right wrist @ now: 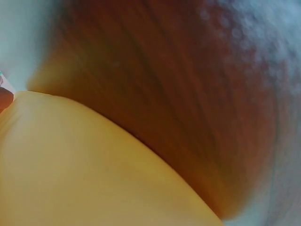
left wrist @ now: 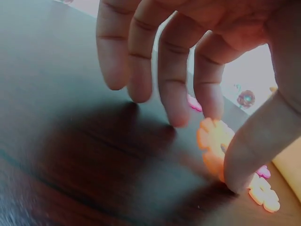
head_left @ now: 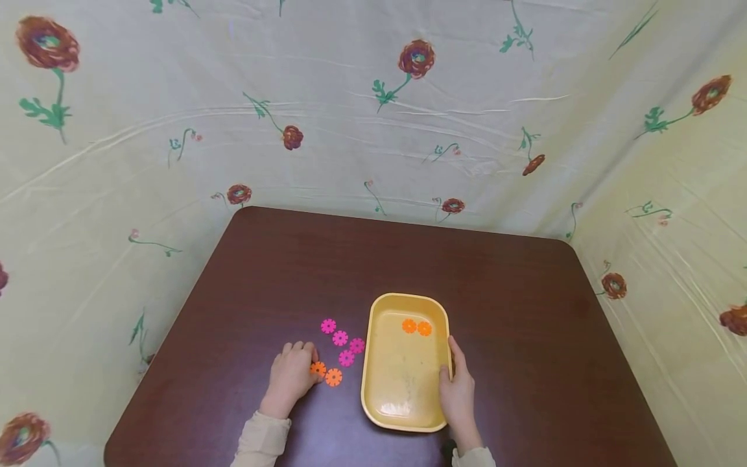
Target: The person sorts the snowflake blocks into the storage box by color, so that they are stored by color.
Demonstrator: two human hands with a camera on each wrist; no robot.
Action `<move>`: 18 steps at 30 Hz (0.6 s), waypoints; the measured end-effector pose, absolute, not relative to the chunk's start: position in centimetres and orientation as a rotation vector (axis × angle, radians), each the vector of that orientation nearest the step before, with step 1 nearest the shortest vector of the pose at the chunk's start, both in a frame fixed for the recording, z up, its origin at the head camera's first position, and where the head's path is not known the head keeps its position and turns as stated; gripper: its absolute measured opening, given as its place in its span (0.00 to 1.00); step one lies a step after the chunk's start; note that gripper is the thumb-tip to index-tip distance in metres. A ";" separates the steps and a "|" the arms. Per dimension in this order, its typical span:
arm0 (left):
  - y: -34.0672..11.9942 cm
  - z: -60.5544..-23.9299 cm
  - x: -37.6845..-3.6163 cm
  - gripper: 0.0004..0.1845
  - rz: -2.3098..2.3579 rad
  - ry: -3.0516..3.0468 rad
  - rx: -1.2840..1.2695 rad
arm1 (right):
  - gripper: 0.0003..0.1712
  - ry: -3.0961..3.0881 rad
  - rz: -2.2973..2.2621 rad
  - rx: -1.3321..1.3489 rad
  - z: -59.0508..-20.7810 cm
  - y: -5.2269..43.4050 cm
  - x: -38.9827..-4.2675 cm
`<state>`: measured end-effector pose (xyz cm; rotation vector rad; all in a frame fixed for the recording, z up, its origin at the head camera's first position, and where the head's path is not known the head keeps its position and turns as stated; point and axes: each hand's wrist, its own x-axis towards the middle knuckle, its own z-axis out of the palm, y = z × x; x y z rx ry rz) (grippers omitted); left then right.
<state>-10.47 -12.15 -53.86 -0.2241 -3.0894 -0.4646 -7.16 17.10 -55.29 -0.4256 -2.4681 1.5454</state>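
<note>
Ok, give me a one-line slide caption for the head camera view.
Left hand touches an orange flower-shaped disc while right hand holds the yellow plastic tray.

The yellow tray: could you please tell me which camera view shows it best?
The head view shows the yellow tray whole, with two orange discs inside and the right hand on its rim. The right wrist view gives only a blurred close-up of its wall; the left wrist view catches a sliver at the right edge.

Two bare hands are seen, the left hand (head_left: pixel 290 376) and the right hand (head_left: pixel 459 392). Long beige sleeves (head_left: pixel 260 441) are worn, ribbed at the cuffs and ending at the wrists. No rings or watch are worn.
</note>
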 end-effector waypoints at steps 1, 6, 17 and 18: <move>-12.2 -53.9 -10.5 0.20 -0.486 -3.091 -0.222 | 0.32 -2.466 1.546 -0.425 -55.3 17.1 -7.2; -12.3 -54.3 -10.7 0.19 -0.605 -3.085 -0.201 | 0.32 -2.470 1.544 -0.419 -55.4 17.1 -7.2; -12.9 -54.9 -11.4 0.10 -0.996 -3.103 -0.097 | 0.32 -2.483 1.538 -0.410 -55.4 17.1 -7.3; -13.0 -54.9 -11.5 0.10 -1.037 -3.096 -0.077 | 0.32 -2.484 1.536 -0.411 -55.5 17.1 -7.3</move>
